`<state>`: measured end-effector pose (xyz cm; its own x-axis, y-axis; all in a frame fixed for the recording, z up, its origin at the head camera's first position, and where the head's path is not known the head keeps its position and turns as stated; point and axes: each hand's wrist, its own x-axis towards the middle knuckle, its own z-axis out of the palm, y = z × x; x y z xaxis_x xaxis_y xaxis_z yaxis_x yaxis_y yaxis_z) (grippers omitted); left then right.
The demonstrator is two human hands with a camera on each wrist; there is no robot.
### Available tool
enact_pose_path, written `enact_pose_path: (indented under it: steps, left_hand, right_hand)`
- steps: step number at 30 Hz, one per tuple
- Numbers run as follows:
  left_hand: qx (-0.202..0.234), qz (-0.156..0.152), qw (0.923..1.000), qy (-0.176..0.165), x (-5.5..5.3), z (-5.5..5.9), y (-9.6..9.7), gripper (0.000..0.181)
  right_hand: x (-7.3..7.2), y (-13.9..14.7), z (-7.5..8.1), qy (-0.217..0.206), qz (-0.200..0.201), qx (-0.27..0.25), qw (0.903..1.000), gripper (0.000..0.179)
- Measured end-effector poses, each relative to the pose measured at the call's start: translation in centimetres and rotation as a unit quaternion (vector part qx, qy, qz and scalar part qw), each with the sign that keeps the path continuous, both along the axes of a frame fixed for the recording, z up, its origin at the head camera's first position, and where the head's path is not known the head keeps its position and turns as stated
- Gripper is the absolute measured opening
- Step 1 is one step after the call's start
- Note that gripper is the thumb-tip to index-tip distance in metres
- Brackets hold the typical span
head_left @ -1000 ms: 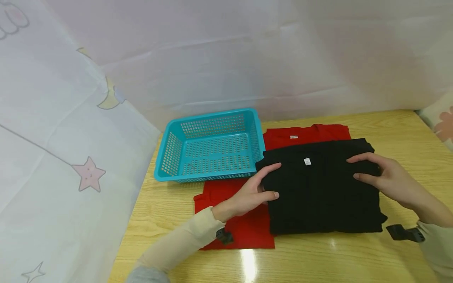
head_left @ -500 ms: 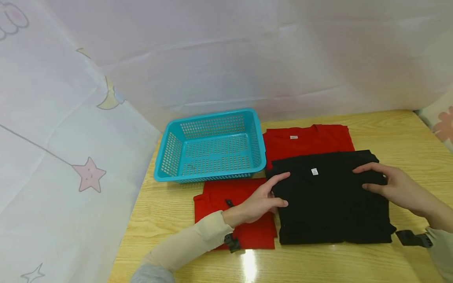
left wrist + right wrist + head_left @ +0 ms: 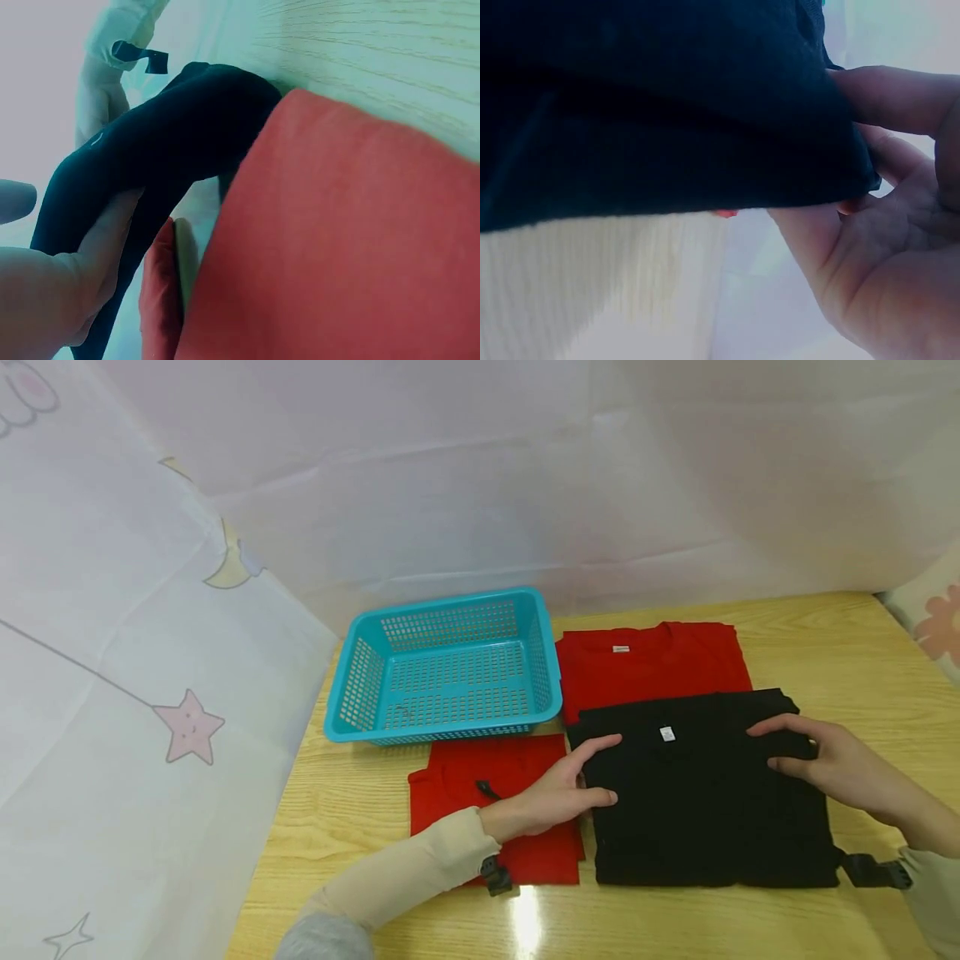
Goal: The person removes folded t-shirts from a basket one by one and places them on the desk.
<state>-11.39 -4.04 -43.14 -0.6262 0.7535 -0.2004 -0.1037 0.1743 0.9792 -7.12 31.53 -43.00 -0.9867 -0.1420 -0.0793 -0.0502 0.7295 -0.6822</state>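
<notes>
A folded black T-shirt (image 3: 705, 810) with a small white neck label lies at the right of the head view. My left hand (image 3: 558, 789) grips its left edge, thumb and index finger on top and other fingers underneath. At the opposite edge my right hand (image 3: 832, 764) holds the cloth the same way. In the left wrist view the black T-shirt (image 3: 187, 124) looks raised and bowed beside a red garment. The right wrist view has the dark cloth (image 3: 667, 150) running between thumb and fingers, its lower edge over the wooden table.
A folded red T-shirt (image 3: 652, 672) with a label lies behind the black one, partly covered. Another folded red garment (image 3: 465, 777) is at the left, under my left forearm. Behind it stands a blue-green plastic basket (image 3: 442, 732). A patterned cloth (image 3: 480, 502) hangs along the table's back.
Both hands have brought the black T-shirt toward the front and slightly right, uncovering more of the red T-shirt behind. Over the last half second the movement is small.
</notes>
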Motion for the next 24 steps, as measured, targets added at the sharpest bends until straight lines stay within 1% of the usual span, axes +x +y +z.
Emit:
enact_pose_path:
  steps: [5, 9, 12, 15, 16, 18, 21, 24]
  left_hand:
    - [-0.002, -0.013, 0.9999, -0.007, 0.2, -0.3, 0.4, 0.065]
    - [-0.031, -0.012, 0.9994, 0.008, 0.5, -0.6, 0.5, 0.061]
    - [-0.047, -0.006, 0.9988, 0.014, 0.6, -0.8, 0.5, 0.058]
    - [-0.053, -0.004, 0.9985, 0.013, 0.7, -1.0, 0.6, 0.056]
    - [-0.053, -0.005, 0.9985, 0.012, 0.7, -1.1, 0.7, 0.055]
    - [-0.053, -0.007, 0.9986, 0.005, 0.8, -1.2, 0.7, 0.053]
    - [-0.053, -0.006, 0.9984, -0.016, 1.0, -1.4, 0.9, 0.051]
    - [-0.068, -0.002, 0.9972, -0.029, 1.3, -1.6, 1.0, 0.05]
  right_hand:
    - [0.2, 0.3, -0.3, -0.004, 0.008, -0.011, 0.9999, 0.038]
    - [0.4, 0.6, -0.8, -0.014, 0.015, -0.031, 0.9993, 0.038]
    - [0.4, 0.9, -1.2, -0.016, 0.022, -0.028, 0.9992, 0.038]
    - [0.4, 1.1, -1.6, -0.01, 0.029, -0.012, 0.9995, 0.038]
    - [0.4, 1.1, -1.7, -0.008, 0.031, -0.005, 0.9995, 0.038]
    - [0.5, 1.2, -1.8, -0.014, 0.031, -0.01, 0.9994, 0.039]
    - [0.5, 1.2, -2.0, -0.023, 0.035, 0.002, 0.9991, 0.04]
    - [0.4, 1.3, -2.1, -0.037, 0.039, 0.014, 0.9985, 0.042]
